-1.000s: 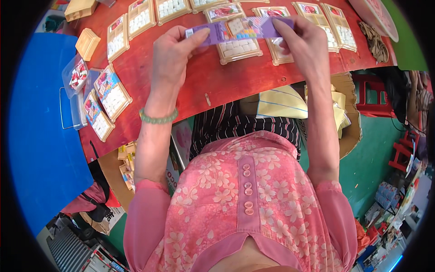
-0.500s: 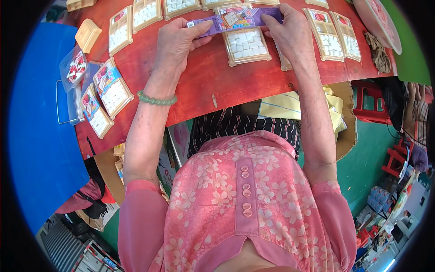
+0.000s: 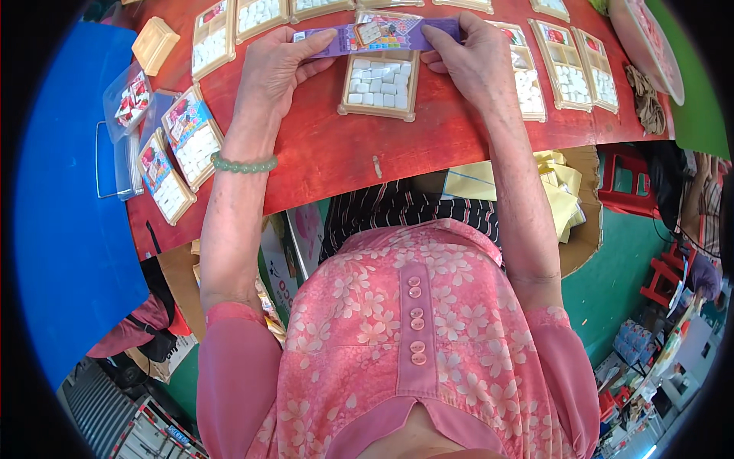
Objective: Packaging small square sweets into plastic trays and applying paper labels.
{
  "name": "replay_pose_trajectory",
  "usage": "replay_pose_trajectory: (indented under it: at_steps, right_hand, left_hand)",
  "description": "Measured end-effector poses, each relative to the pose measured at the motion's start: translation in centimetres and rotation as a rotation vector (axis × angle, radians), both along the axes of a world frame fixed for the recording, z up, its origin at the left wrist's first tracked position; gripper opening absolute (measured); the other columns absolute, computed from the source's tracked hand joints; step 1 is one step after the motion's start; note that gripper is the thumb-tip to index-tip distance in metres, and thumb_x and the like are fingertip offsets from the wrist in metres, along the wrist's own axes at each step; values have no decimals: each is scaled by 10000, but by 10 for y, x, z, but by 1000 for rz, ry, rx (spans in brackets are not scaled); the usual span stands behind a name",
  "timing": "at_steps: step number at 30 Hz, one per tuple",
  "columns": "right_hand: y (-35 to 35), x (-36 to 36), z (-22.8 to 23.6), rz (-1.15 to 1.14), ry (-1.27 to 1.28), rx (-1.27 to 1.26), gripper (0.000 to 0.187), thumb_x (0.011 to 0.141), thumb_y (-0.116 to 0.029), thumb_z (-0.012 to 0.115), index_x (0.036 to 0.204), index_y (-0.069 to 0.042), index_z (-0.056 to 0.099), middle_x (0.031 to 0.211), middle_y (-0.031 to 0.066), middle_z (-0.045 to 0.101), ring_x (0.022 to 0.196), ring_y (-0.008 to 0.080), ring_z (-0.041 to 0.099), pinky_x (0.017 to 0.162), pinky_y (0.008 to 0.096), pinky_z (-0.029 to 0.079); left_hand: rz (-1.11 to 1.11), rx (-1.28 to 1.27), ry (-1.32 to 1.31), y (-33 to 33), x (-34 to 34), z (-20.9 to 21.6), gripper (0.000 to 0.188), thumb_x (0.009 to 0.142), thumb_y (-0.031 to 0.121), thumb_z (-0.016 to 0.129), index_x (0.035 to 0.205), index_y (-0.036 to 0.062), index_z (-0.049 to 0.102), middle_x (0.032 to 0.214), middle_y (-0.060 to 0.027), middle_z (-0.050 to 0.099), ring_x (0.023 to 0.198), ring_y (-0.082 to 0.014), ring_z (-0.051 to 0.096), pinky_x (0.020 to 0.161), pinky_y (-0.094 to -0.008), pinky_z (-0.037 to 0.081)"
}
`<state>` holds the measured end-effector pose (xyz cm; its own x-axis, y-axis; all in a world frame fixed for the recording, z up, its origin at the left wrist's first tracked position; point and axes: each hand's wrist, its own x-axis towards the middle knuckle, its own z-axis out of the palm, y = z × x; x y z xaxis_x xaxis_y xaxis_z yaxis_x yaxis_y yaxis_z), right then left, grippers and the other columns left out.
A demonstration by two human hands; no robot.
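Observation:
A purple printed paper strip (image 3: 367, 37) is stretched level between my hands at the far side of the table. My left hand (image 3: 294, 60) pinches its left end between thumb and fingers. At the right end, my right hand (image 3: 462, 47) grips it the same way. Just below the strip lies a beige tray (image 3: 346, 105) filled with small white block-shaped pieces (image 3: 380, 80) in its near part. The strip hides some of the tray's upper part. A green bead bracelet (image 3: 245, 165) circles my left wrist.
Similar filled trays (image 3: 566, 73) line the far side of the red table (image 3: 336, 164). Two trays with printed strips (image 3: 191, 138) lie at the left, beside a clear plastic box (image 3: 126, 107). A pink basin (image 3: 650, 46) and crumpled brown cloth (image 3: 646, 99) are at the right.
Both hands and the strip have shifted a little left. The tray beneath them also appears farther left, with another filled tray now showing more beside my right forearm.

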<state>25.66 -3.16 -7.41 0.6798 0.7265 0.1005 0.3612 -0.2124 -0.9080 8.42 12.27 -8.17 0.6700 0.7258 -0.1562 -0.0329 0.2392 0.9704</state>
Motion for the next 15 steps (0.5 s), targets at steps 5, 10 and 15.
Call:
replay_pose_trajectory:
  at_steps: [5,10,15]
  right_hand:
    - [-14,-12,-1,-48,12,-63,204,862,-172,645,897,30,646,737,86,678,642,96,665,556,204,535]
    - [-17,-12,-2,-101,30,-63,187,854,-154,656,898,28,651,730,76,676,618,86,656,539,197,528]
    - [-19,-11,-3,-106,19,-58,175,845,-142,668,892,26,653,725,68,673,598,74,644,515,188,513]
  left_hand:
    - [-117,98,147,12,3,2,251,820,160,699,998,0,622,928,-44,650,847,-107,625,760,-247,529]
    - [-143,226,351,21,12,-2,251,790,208,734,944,31,647,892,-34,663,836,-92,618,728,-213,498]
    - [-129,261,340,11,14,3,242,788,211,733,936,37,653,878,-29,665,825,-90,617,725,-211,494]
